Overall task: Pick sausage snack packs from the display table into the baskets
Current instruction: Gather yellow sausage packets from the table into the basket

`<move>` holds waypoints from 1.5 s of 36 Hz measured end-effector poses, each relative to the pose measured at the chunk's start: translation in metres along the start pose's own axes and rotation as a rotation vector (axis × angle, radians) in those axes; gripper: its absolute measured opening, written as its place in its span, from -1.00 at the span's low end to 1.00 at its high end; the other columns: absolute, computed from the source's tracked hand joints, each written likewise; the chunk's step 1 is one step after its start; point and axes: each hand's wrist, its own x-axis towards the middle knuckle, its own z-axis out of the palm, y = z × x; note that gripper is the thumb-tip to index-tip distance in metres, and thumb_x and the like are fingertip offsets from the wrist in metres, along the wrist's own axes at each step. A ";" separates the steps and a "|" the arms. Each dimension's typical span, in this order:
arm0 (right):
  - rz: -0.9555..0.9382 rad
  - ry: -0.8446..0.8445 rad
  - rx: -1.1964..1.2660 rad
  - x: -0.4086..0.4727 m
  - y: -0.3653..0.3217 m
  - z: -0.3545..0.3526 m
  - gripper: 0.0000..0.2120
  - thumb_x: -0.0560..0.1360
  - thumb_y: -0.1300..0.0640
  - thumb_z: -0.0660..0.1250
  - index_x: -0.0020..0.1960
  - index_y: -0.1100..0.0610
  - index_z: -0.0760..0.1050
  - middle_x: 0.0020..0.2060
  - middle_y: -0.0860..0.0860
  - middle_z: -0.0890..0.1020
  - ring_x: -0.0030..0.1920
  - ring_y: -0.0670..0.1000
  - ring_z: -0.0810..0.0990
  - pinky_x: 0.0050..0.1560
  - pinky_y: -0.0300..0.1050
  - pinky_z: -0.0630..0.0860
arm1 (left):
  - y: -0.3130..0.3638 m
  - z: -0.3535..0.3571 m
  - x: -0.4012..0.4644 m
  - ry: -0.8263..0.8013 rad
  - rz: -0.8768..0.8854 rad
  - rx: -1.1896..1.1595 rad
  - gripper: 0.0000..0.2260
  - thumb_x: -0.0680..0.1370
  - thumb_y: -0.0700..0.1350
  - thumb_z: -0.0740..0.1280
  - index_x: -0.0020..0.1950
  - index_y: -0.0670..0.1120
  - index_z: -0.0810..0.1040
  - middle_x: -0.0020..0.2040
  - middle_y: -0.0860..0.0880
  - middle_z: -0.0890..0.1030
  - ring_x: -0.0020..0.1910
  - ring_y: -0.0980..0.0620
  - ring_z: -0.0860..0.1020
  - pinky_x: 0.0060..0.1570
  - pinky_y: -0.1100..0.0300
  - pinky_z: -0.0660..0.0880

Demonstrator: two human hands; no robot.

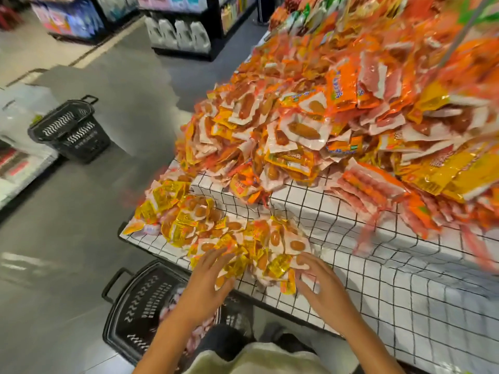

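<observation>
Small yellow and white sausage snack packs (229, 238) lie heaped on the lower step of the display table (351, 279), which wears a white cloth with a black grid. My left hand (208, 279) rests on the heap's near left edge with fingers spread. My right hand (321, 282) lies on the heap's near right edge, fingers spread as well. Both hands flank a clump of packs (270, 268) at the table's front edge. Right below, on the floor, stands a black basket (140, 306) with some packs inside, partly hidden by my left arm.
A big mound of orange, yellow and white packs (337, 117) covers the upper step. A second black basket (70, 130) stands on the grey floor to the left. Store shelves (181, 33) line the aisle beyond. My knees are below the table edge.
</observation>
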 end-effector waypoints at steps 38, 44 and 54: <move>0.192 0.582 0.071 0.072 -0.065 0.049 -0.81 0.64 0.06 0.32 0.02 -0.11 0.72 -0.13 -0.29 0.71 -0.09 -0.26 0.66 -0.12 -0.41 0.48 | -0.063 -0.012 0.044 -0.159 0.177 -0.119 -0.55 0.64 -0.06 0.34 0.54 0.06 0.37 0.53 0.16 0.29 0.51 0.16 0.22 0.48 0.28 0.15; 0.291 0.645 0.016 0.059 -0.094 0.015 -0.72 0.60 -0.23 0.21 -0.09 -0.23 0.67 -0.34 -0.28 0.65 -0.31 -0.22 0.61 -0.28 -0.39 0.40 | -0.020 -0.017 0.065 -0.252 0.179 -0.295 -0.40 0.53 0.28 0.36 0.53 0.30 0.24 0.48 0.39 0.25 0.46 0.42 0.18 0.40 0.43 0.20; -0.147 0.466 0.111 0.053 -0.140 0.000 -0.74 0.58 -0.06 0.33 0.06 0.05 0.73 -0.11 -0.18 0.75 -0.13 -0.15 0.73 -0.05 -0.03 0.64 | 0.048 -0.017 0.086 -0.467 0.088 -0.735 0.00 0.30 0.19 0.63 0.56 0.41 0.07 0.56 0.38 0.16 0.51 0.41 0.16 0.37 0.36 0.32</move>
